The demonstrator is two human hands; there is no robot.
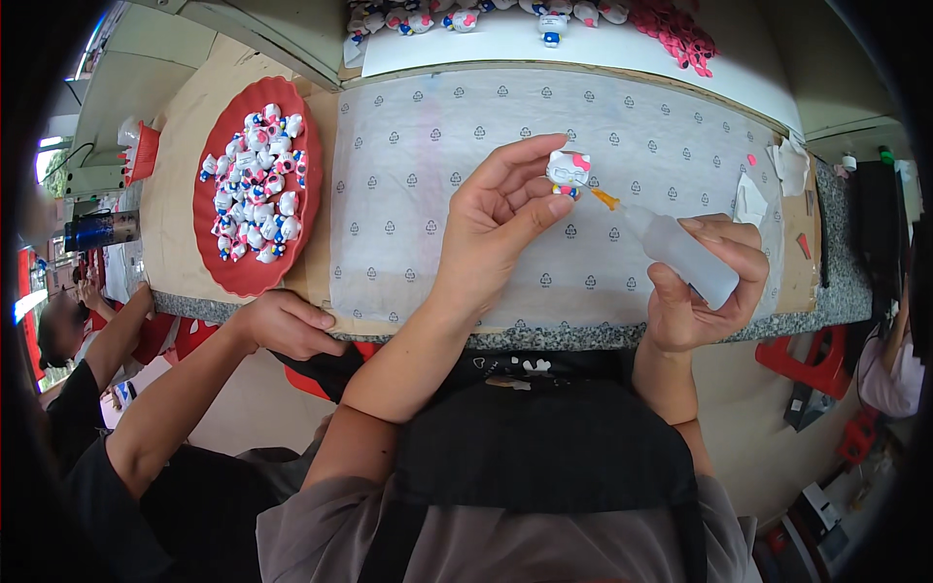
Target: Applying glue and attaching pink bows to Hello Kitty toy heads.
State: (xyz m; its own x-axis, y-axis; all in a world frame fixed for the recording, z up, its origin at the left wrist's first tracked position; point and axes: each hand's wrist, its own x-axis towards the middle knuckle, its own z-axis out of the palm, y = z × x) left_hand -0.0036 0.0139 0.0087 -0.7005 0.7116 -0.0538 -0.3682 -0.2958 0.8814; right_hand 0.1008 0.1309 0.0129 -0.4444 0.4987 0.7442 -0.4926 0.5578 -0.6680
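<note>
1. At the left, a red plate [243, 280] with a scalloped rim lies on the desk [844, 277]. It is heaped with small white, blue and pink figures [258, 189], which point in many directions.
2. Just beside the near end of this plate, another person's hand [292, 325] rests at the speckled, stone-like edge.
3. A thin, pale sheet [437, 257] with rows of small dark marks covers the middle part; its long side runs from left to right.
4. The left hand [499, 214] is above the sheet, its thumb and index finger clamped on one figurine [565, 171].
5. The long axis of this figurine goes from head to feet: the head points to the far side, the feet toward the person. The head is white, rounded and smooth, with a pink bow; the body shows blue and yellow.
6. A narrow orange nozzle [604, 198] points to the figurine's lower part; I cannot tell if they touch.
7. Behind it, the bottle [685, 257] slants, its base toward the near right. It is a cloudy, translucent cylinder.
8. The right hand [705, 321] has its fingers clamped around the bottle.
9. Farther right lie white, crumpled scraps [750, 202].
</note>
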